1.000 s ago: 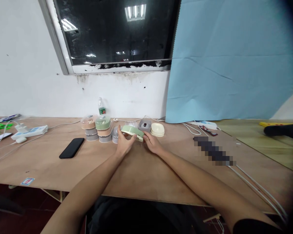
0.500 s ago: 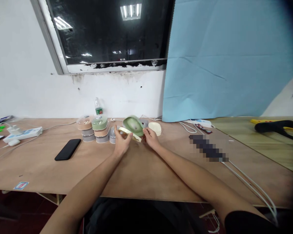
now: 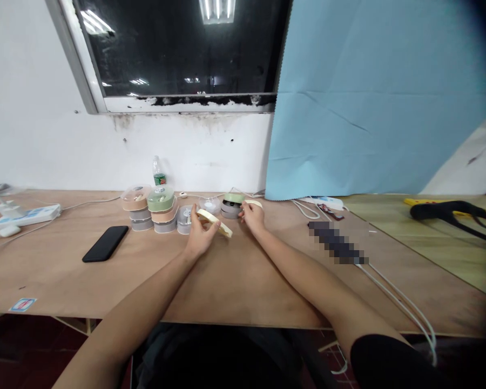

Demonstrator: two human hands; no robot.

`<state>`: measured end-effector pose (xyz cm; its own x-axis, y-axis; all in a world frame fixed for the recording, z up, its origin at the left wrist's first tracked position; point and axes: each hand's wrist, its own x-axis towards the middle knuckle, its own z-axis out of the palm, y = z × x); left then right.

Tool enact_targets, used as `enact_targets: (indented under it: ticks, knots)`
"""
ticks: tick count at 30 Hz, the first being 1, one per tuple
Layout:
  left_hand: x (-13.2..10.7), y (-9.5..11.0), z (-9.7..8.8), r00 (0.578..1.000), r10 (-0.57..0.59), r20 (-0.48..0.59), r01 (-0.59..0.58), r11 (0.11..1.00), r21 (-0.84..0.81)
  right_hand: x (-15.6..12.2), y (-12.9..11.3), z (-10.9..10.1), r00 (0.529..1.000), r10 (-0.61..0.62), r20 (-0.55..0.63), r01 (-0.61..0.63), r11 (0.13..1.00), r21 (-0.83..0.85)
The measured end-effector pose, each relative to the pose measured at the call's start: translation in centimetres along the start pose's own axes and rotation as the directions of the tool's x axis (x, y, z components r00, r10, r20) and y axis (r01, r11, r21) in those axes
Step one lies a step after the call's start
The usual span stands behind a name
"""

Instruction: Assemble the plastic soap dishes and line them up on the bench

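Observation:
In my left hand (image 3: pixel 201 233) is a cream ring-like piece (image 3: pixel 214 220), tilted, with the thumb and fingers closed on its rim. My right hand (image 3: pixel 251 215) has its fingers curled beside a short stack. A green bowl-like piece (image 3: pixel 234 198) sits on top of that stack, over a grey round container (image 3: pixel 230 209). Whether the right fingers grip anything is hidden. A cream lid-like piece (image 3: pixel 254 203) shows partly behind the right hand. A clear round cover (image 3: pixel 209 204) lies behind the cream ring.
Left of my hands stand stacked round boxes with a green box (image 3: pixel 161 199) and a peach box (image 3: pixel 136 199) on top. A black phone (image 3: pixel 106 244) lies farther left. A bottle (image 3: pixel 159 172) stands near the wall. A power strip (image 3: pixel 25 217) and cables lie around.
The green piece has left the space between my hands and now sits on the grey container. My right hand has let it go; my left hand still holds the cream ring.

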<state>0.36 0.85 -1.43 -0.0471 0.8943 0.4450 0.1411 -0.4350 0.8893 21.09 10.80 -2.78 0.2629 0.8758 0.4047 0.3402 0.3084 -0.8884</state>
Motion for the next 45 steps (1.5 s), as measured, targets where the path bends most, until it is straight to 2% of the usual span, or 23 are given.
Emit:
enact_targets:
  ticks: [2,5,7,9,12,16,27,35,41,45]
  knots:
    - [0.0,-0.1,0.0,1.000,0.008,0.000,-0.008,1.000,0.003,0.0,-0.3,-0.5,0.986,-0.153,-0.064,0.138,0.972,-0.191]
    - [0.0,-0.3,-0.1,1.000,0.020,0.002,-0.021,1.000,0.015,0.0,-0.8,-0.8,0.920,-0.372,-0.121,0.299,0.868,-0.397]
    - [-0.1,-0.2,-0.1,0.999,0.032,0.017,-0.033,0.999,0.034,0.0,-0.9,-0.9,0.880,-0.463,-0.104,0.363,0.798,-0.481]
    - [-0.2,-0.1,-0.2,0.998,0.049,0.038,-0.052,0.996,0.071,-0.2,-0.7,-0.8,0.861,-0.506,-0.050,0.402,0.738,-0.542]
    - [-0.5,0.2,-0.2,0.996,0.072,0.058,-0.079,0.988,0.130,-0.5,-0.3,-0.6,0.859,-0.511,0.039,0.431,0.679,-0.595]
    - [-0.7,0.3,-0.1,0.992,0.079,0.098,-0.094,0.982,0.166,-0.5,-0.1,-0.3,0.876,-0.473,0.095,0.434,0.686,-0.585]
    - [-0.7,0.4,0.0,0.987,0.115,0.112,-0.133,0.976,0.170,-0.5,-0.7,0.2,0.860,-0.487,0.152,0.492,0.713,-0.500]
    - [-0.7,0.1,-0.1,0.989,0.098,0.114,-0.118,0.976,0.184,-0.4,-0.8,2.1,0.922,-0.361,0.142,0.366,0.690,-0.625]
    - [-0.7,0.1,-0.1,0.985,0.123,0.117,-0.144,0.972,0.188,-0.3,-0.8,2.1,0.894,-0.414,0.170,0.430,0.688,-0.585]
    - [-0.8,0.3,-0.1,0.985,0.118,0.129,-0.141,0.972,0.188,-0.6,-1.2,2.0,0.904,-0.392,0.168,0.413,0.707,-0.574]
